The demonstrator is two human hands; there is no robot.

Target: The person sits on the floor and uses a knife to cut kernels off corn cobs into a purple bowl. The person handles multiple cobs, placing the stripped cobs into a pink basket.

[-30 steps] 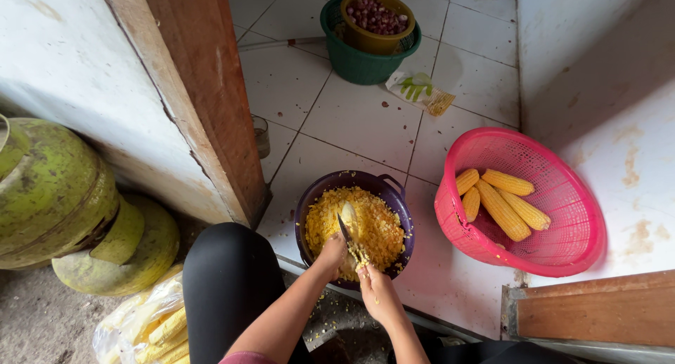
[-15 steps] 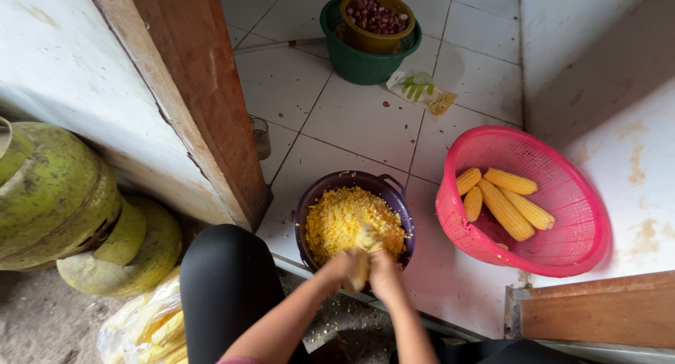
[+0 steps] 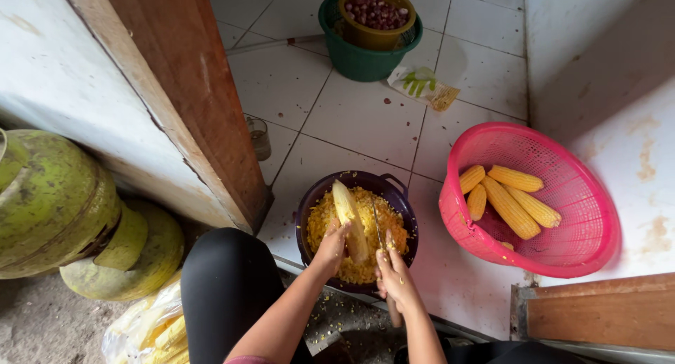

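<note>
Dark bowl (image 3: pixel 404 192) on white tile floor (image 3: pixel 358 118), heaped with loose yellow kernels (image 3: pixel 325 223). Left hand (image 3: pixel 332 246) clasped around a stripped corn cob (image 3: pixel 349 216), cob standing tilted over the kernels inside the bowl. Right hand (image 3: pixel 395 278) closed on a knife (image 3: pixel 380 232), blade against the cob's right side; handle mostly buried in the fist, tip hard to make out. Just right of bowl, pink mesh basket (image 3: pixel 562 255) tilted against the wall, holding whole yellow corn ears (image 3: pixel 512 202), five or so; exact count unclear where they overlap. Further back, green bucket (image 3: pixel 362 62) with a yellow tub (image 3: pixel 365 34) nested in it, tub filled with small reddish round things, too small to identify. Small packet (image 3: pixel 424 86) lying beside the bucket. Glass jar (image 3: pixel 258 137) by the wooden post (image 3: pixel 190 90), contents not discernible. Lower left: green gas cylinder (image 3: pixel 49 202), cut off by frame edge; plastic bag (image 3: pixel 144 332) with pale husks, partly hidden behind black-clad knee (image 3: pixel 228 287).
</note>
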